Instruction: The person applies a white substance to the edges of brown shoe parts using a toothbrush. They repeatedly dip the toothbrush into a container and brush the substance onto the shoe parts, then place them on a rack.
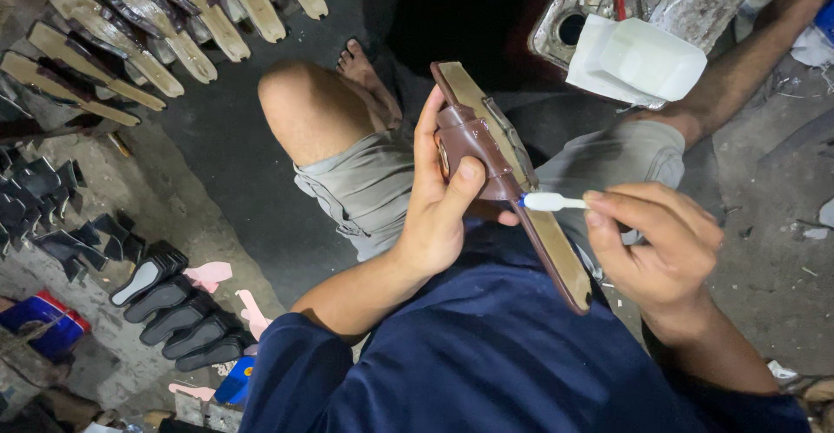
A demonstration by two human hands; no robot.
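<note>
Brown leather strap and tan sole make up the sandal [499, 172], held up over the lap, the left hand [439, 198] clamped round its strap while the right hand [660, 242] pinches a small white brush [552, 201] against the sole's edge. I'd judge it goes best with that grip firm and the brush kept on the seam. Finished soles [130, 42] lie in rows far left on the floor [234, 164], black uppers [174, 311] nearer.
</note>
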